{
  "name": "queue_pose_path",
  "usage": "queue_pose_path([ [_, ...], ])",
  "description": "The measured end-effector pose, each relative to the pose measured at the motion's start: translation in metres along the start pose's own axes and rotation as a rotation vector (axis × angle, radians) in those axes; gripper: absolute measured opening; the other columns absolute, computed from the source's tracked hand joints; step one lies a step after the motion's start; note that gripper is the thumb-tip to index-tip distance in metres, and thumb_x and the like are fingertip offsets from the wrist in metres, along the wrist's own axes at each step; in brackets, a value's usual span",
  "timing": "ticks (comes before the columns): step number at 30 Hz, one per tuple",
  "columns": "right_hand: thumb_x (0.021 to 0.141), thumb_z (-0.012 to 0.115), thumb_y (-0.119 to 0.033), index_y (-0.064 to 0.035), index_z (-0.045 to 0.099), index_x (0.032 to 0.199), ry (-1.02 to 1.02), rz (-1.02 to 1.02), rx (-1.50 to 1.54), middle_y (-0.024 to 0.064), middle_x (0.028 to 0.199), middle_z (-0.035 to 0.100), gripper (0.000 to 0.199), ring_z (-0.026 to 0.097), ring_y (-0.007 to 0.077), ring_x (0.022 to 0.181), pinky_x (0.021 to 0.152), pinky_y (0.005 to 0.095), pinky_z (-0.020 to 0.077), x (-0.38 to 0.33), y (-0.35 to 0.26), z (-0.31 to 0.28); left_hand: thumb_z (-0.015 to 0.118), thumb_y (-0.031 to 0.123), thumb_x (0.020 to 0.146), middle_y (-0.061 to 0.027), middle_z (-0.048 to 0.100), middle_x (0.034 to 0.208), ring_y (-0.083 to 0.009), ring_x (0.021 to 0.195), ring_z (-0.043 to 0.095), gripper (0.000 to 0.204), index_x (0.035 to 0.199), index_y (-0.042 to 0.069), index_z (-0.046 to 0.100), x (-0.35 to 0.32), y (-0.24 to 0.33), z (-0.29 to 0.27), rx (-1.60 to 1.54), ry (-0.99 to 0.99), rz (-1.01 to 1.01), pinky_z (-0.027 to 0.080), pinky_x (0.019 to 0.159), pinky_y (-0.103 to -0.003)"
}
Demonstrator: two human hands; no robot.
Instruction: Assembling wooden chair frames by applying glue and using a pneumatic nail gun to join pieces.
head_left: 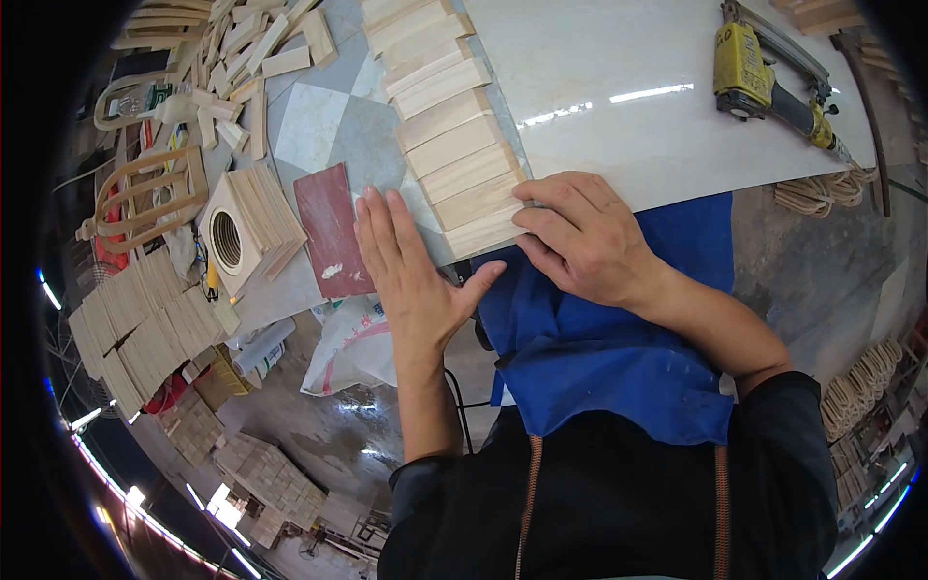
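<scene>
A row of pale wooden blocks lies side by side, running from the table's near edge to the far side. My right hand is closed at the right end of the nearest wooden block, its bent fingertips and thumb against that end. To the left of the row, my left hand is open, fingers stretched out and thumb spread, holding nothing. Its fingers rest beside the right edge of a dark red, worn rectangular sheet with a whitish smear. The underside of my left palm is hidden.
A yellow and black nail gun lies at the far right of the pale tabletop. Left are a stack of square wooden plates with round holes, loose wood offcuts and bent wooden frames. A blue apron covers my lap.
</scene>
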State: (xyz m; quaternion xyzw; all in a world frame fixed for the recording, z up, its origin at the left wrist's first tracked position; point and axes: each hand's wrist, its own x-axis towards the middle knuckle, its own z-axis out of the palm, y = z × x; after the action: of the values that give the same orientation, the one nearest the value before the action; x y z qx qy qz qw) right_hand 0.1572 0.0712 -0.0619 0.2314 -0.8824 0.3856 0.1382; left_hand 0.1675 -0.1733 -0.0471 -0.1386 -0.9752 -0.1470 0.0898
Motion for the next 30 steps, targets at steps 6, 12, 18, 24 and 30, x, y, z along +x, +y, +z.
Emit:
queue_pose_path([
  [6, 0.093, 0.083, -0.019, -0.0033, 0.068, 0.137, -0.046, 0.032, -0.005, 0.0144, 0.151, 0.064, 0.049, 0.06, 0.0325, 0.138, 0.12, 0.0445, 0.0485, -0.008, 0.0, -0.006, 0.074, 0.095, 0.076, -0.0376, 0.016, 0.182, -0.0527, 0.17, 0.018, 0.154, 0.174, -0.011, 0.02, 0.015, -0.002, 0.0, 0.065, -0.163, 0.002, 0.015, 0.139, -0.059],
  [12, 0.099, 0.076, -0.032, 0.0043, 0.051, 0.16, -0.122, 0.118, -0.137, 0.0235, 0.172, 0.046, 0.075, 0.042, 0.0383, 0.161, 0.135, 0.0499, 0.0326, -0.009, -0.002, -0.013, 0.07, 0.101, 0.073, -0.0421, 0.017, 0.179, -0.0543, 0.17, 0.017, 0.161, 0.172, -0.015, 0.02, 0.028, 0.0, 0.009, 0.088, -0.182, 0.064, 0.013, 0.139, -0.06],
  [18, 0.102, 0.072, -0.037, 0.0097, 0.042, 0.166, -0.202, 0.118, -0.169, 0.0285, 0.178, 0.036, 0.084, 0.032, 0.041, 0.167, 0.139, 0.0524, 0.0244, -0.006, -0.002, -0.012, 0.07, 0.1, 0.074, -0.0426, 0.019, 0.178, -0.0545, 0.169, 0.019, 0.16, 0.172, -0.015, 0.02, 0.038, 0.001, 0.01, 0.07, -0.197, 0.104, 0.011, 0.139, -0.061],
  [24, 0.102, 0.071, -0.037, 0.0111, 0.041, 0.166, -0.245, 0.094, -0.214, 0.0298, 0.178, 0.035, 0.085, 0.031, 0.0418, 0.168, 0.14, 0.0534, 0.0234, -0.006, -0.001, -0.014, 0.071, 0.098, 0.076, -0.0428, 0.02, 0.178, -0.0542, 0.169, 0.018, 0.157, 0.172, -0.016, 0.021, 0.04, 0.004, 0.007, 0.04, -0.201, 0.108, 0.011, 0.139, -0.062],
  [30, 0.099, 0.071, -0.032, 0.0142, 0.042, 0.164, -0.241, 0.078, -0.213, 0.0328, 0.175, 0.038, 0.085, 0.032, 0.0428, 0.168, 0.14, 0.0516, 0.0219, -0.003, -0.004, -0.014, 0.071, 0.097, 0.077, -0.0431, 0.021, 0.178, -0.0538, 0.17, 0.018, 0.155, 0.172, -0.016, 0.021, 0.039, 0.0, 0.006, 0.03, -0.196, 0.127, 0.01, 0.139, -0.062],
])
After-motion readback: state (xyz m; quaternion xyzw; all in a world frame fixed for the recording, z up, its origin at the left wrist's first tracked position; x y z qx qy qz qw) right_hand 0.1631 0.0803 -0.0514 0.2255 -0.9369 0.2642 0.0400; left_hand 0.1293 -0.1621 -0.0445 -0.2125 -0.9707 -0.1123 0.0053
